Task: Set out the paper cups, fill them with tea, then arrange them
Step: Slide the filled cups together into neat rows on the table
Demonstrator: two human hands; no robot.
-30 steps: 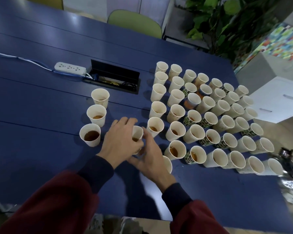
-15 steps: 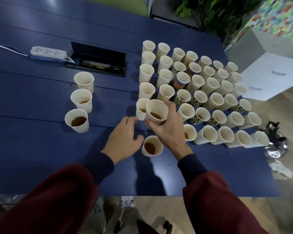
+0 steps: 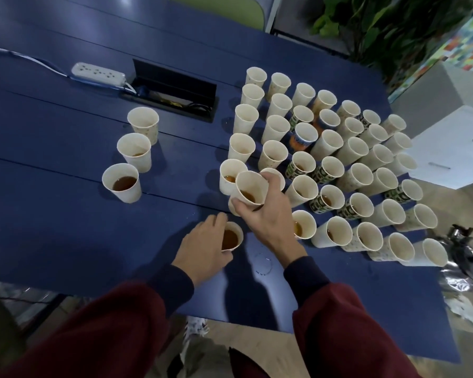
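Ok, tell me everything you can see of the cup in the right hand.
The held cup is plain off-white paper with a rolled rim, open at the top, with a little brown tea low inside. It leans slightly. The right hand grips its wall, thumb on the near side and fingers round the far side. Its base is hidden. It is at the near left corner of the cup block, just beyond the near cup that the left hand grips.

Blue table [image 3: 52,214] with paper cups [image 3: 328,170], power strip [image 3: 98,74]
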